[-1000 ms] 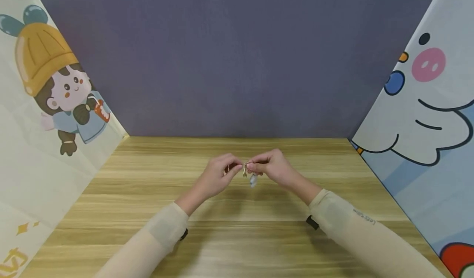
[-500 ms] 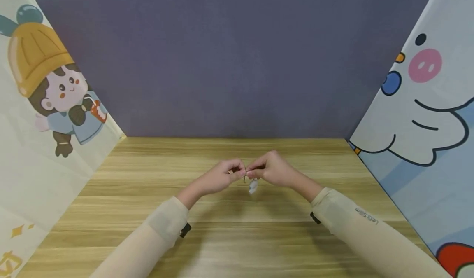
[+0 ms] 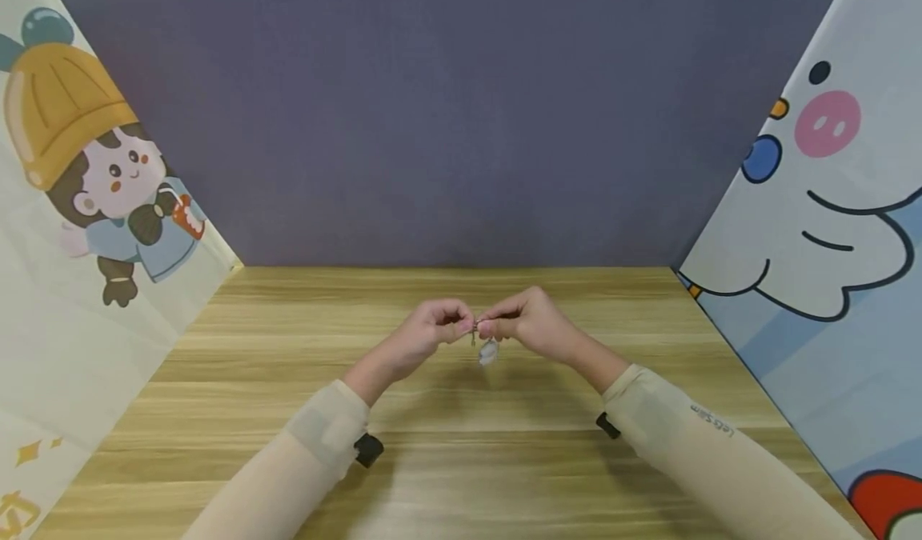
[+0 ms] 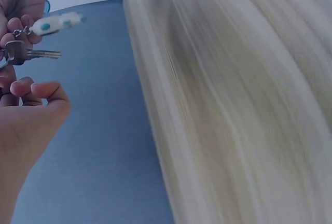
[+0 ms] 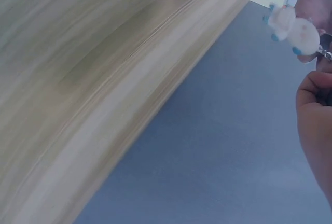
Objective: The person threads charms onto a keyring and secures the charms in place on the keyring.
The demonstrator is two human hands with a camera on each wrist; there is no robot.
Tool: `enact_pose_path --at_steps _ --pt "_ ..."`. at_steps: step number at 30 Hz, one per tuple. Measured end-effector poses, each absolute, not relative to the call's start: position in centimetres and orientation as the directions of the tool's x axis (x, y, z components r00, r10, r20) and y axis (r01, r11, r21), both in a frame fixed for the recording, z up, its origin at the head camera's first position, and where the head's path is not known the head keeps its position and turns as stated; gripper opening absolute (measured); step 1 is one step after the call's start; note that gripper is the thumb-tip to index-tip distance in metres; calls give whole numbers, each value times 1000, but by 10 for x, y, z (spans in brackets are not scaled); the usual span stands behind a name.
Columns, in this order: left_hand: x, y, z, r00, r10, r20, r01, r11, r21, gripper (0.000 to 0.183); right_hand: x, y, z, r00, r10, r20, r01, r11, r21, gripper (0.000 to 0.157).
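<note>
Over the wooden table, my left hand (image 3: 425, 334) and right hand (image 3: 535, 328) meet fingertip to fingertip. The left thumb and index finger pinch a small metal key (image 4: 44, 54) near its head, its blade hanging down between the hands. The right thumb and index finger pinch the key ring, mostly hidden by the fingers. From a short chain (image 4: 22, 31) below the right fingers dangles a white figure charm (image 3: 488, 353) with blue-green spots. In the right wrist view the charm (image 5: 303, 35) hangs beside the right fingers; the key is not visible there.
The wood-grain table (image 3: 461, 476) lies beneath both hands. A dark grey-purple panel (image 3: 461, 116) stands behind it. Cartoon-printed panels flank it, on the left (image 3: 72, 348) and the right (image 3: 778, 260).
Both hands dipped slightly and rose again, staying together. The left fingertips came closer to the right ones at the key. The charm swung a little to the left.
</note>
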State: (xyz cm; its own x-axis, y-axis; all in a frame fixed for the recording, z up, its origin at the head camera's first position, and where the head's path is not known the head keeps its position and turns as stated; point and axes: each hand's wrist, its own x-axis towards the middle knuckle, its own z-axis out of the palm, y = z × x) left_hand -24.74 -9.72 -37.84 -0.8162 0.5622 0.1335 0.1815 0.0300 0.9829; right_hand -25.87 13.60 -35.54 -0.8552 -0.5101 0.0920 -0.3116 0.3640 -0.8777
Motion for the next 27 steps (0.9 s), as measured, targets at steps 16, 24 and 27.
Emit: enact_pose_path --at_steps 16,24,27 --pt "-239 -85 -386 -873 467 140 -53 -377 925 22 -257 128 -358 -892 -437 113 -180 116 -977 22" --pt "-239 -84 -392 -885 449 118 -94 -423 901 31 -258 121 -368 -888 -437 143 -121 -77 -990 12" --pt "-239 -84 -393 -888 447 105 -80 -376 923 34 -258 124 -369 -892 -423 159 -178 6 -984 13"
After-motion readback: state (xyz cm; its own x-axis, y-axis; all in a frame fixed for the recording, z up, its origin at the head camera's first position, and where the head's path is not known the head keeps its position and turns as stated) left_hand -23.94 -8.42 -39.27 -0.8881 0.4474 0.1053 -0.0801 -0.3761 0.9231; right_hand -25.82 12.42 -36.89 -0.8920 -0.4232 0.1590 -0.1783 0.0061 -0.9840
